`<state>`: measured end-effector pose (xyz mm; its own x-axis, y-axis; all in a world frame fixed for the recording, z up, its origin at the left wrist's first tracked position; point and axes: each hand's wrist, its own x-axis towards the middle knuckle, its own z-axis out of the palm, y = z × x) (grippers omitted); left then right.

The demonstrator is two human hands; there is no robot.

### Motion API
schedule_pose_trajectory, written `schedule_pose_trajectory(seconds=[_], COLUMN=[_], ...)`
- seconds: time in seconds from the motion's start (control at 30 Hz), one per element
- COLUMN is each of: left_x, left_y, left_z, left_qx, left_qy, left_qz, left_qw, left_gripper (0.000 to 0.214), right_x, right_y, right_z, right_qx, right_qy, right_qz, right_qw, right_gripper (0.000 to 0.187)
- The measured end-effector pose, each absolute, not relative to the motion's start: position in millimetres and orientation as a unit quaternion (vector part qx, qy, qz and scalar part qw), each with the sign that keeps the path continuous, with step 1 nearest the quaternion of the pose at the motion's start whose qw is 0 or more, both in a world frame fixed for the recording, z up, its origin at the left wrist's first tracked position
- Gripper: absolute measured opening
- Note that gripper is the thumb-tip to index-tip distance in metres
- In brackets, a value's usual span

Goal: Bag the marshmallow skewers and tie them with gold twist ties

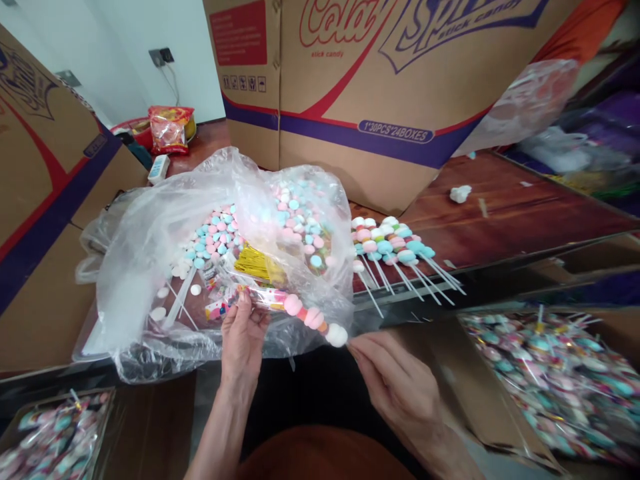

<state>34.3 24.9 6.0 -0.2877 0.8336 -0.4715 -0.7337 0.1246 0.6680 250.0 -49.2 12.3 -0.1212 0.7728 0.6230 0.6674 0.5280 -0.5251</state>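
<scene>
My left hand (245, 337) is closed, its thumb and fingers pinching a clear printed wrapper (267, 298). A marshmallow skewer (313, 318) in pink, orange and white has its far end at the wrapper's mouth; how deep it sits inside is unclear. At the white end, my right hand (400, 383) pinches the skewer, and its fingers hide the stick. Behind both hands lies a large clear plastic bag (135, 267) with loose pink, blue and white marshmallows (215, 233), gold twist ties (253, 263) and more printed wrappers (217, 308). Several unwrapped skewers (385, 247) rest on the right.
Large cardboard cartons stand at the back (320, 143) and left (45, 267) of the brown table (475, 220). Below its edge, open boxes of wrapped skewers sit at lower right (555, 387) and lower left (55, 433). A red snack packet (171, 130) lies at the back.
</scene>
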Motion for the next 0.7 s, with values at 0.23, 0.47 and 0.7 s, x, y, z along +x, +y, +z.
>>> schedule_pose_trajectory(seconds=[0.23,0.47,0.7], left_x=[29.1,32.4,46.1], left_y=[27.9,24.2,19.7], left_z=[3.4,-6.1,-11.4], left_qx=[0.126,0.149,0.162], left_qy=[0.459,0.456,0.485], left_qz=[0.628,0.592,0.643], left_qw=[0.616,0.647,0.570], left_gripper=[0.030,0.029,0.036], right_x=[255.0,243.1,230.0], right_y=[-44.2,-43.3,-46.5], right_z=[20.2,9.3,3.4], right_qx=[-0.495,-0.534,-0.528], right_qy=[-0.719,-0.661,-0.710], right_qz=[0.224,0.282,0.169], right_qw=[0.433,0.445,0.436], right_gripper=[0.016,0.016,0.014])
